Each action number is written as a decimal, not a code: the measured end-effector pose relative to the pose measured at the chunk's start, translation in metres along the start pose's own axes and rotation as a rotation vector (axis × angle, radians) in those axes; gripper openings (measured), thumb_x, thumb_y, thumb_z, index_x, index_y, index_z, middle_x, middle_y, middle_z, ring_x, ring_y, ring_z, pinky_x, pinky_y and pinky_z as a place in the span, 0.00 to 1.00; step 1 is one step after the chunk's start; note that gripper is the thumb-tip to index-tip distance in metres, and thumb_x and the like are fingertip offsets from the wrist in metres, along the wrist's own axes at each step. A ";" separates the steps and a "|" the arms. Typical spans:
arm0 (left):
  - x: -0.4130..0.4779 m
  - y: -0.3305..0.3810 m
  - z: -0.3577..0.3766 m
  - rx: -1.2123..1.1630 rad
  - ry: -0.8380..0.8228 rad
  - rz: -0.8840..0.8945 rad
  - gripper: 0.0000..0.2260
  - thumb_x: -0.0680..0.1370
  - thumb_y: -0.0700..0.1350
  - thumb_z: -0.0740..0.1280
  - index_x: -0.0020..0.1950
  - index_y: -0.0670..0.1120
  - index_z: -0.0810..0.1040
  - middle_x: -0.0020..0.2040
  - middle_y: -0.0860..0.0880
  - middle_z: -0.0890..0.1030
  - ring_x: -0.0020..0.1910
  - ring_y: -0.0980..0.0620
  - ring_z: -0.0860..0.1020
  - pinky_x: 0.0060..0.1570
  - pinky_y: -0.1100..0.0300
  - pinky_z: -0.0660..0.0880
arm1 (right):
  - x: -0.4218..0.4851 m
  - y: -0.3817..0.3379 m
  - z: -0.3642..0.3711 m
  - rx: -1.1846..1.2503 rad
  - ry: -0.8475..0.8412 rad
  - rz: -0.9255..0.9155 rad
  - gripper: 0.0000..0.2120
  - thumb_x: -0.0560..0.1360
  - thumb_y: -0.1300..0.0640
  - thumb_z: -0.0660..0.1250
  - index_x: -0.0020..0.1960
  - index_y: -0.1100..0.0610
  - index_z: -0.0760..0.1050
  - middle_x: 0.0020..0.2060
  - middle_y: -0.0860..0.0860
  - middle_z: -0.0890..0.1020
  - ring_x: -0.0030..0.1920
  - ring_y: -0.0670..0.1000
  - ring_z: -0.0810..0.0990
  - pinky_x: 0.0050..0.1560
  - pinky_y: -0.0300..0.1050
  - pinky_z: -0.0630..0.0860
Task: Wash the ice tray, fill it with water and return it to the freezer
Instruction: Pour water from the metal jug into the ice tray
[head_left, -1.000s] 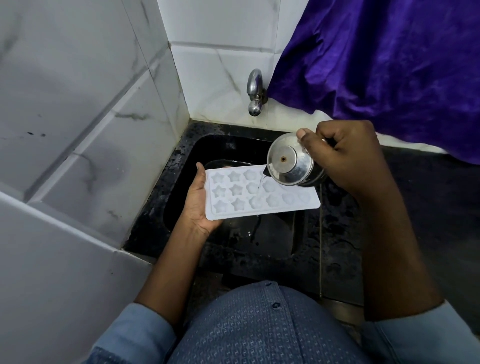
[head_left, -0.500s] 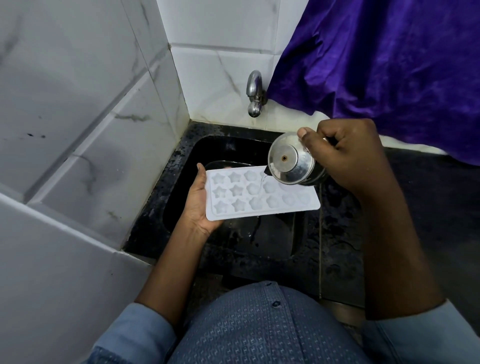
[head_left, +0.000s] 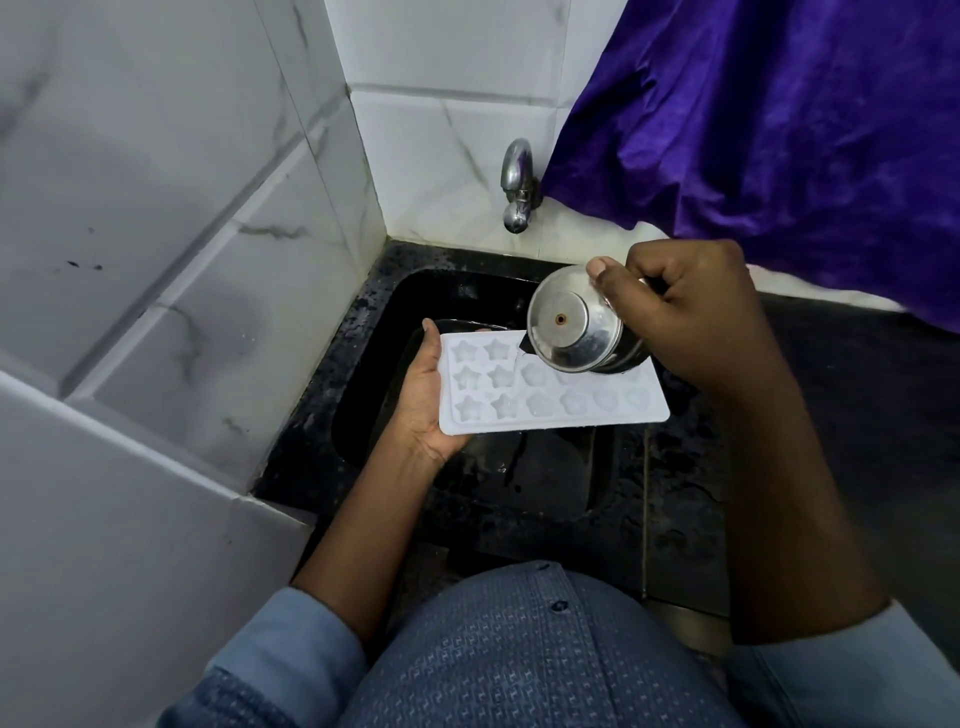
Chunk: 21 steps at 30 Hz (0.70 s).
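Observation:
A white ice tray (head_left: 571, 410) with star and round moulds is held level over the black sink (head_left: 363, 374). My left hand (head_left: 423, 400) grips its left end, palm under it and thumb along the edge. My right hand (head_left: 691, 317) grips a steel cup (head_left: 571, 332), tipped steeply with its base toward me, above the tray's far middle moulds. Water glistens in several moulds. The cup hides part of the tray's far row.
A steel tap (head_left: 516, 187) sticks out of the tiled back wall above the sink. Marble-look tiles (head_left: 171, 218) close in on the left. A purple cloth (head_left: 779, 114) hangs at the upper right over the dark wet counter (head_left: 841, 395).
The cup has shifted a little to the left along the tray and tipped further. The tray and my left hand have stayed about where they were.

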<state>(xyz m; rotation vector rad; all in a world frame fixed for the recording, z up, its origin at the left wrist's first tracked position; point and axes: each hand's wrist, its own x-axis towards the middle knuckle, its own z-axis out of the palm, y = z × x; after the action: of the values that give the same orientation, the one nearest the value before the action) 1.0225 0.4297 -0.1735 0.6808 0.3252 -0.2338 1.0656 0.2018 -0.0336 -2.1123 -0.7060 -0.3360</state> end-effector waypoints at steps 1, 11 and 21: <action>0.001 -0.001 0.001 0.000 0.009 -0.001 0.41 0.84 0.72 0.49 0.62 0.40 0.88 0.65 0.35 0.84 0.62 0.35 0.85 0.62 0.36 0.80 | 0.000 0.000 0.000 -0.002 -0.006 0.002 0.26 0.82 0.51 0.70 0.28 0.53 0.64 0.23 0.54 0.66 0.26 0.48 0.62 0.29 0.45 0.59; 0.004 -0.004 0.004 -0.025 0.009 0.013 0.40 0.84 0.72 0.50 0.72 0.38 0.79 0.68 0.33 0.82 0.65 0.34 0.82 0.66 0.35 0.74 | 0.000 -0.004 -0.001 -0.032 -0.006 -0.026 0.26 0.82 0.51 0.69 0.29 0.56 0.66 0.23 0.53 0.66 0.25 0.50 0.62 0.29 0.46 0.59; 0.008 -0.006 -0.004 -0.010 0.018 0.007 0.41 0.84 0.73 0.50 0.65 0.40 0.86 0.66 0.34 0.83 0.63 0.35 0.84 0.65 0.36 0.76 | -0.002 -0.005 -0.002 -0.025 -0.006 -0.010 0.26 0.82 0.51 0.69 0.29 0.59 0.67 0.22 0.53 0.66 0.25 0.48 0.62 0.29 0.48 0.59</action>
<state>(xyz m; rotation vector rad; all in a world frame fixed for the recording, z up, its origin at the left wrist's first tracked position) 1.0269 0.4270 -0.1828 0.6747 0.3412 -0.2194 1.0614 0.2020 -0.0305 -2.1352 -0.7191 -0.3463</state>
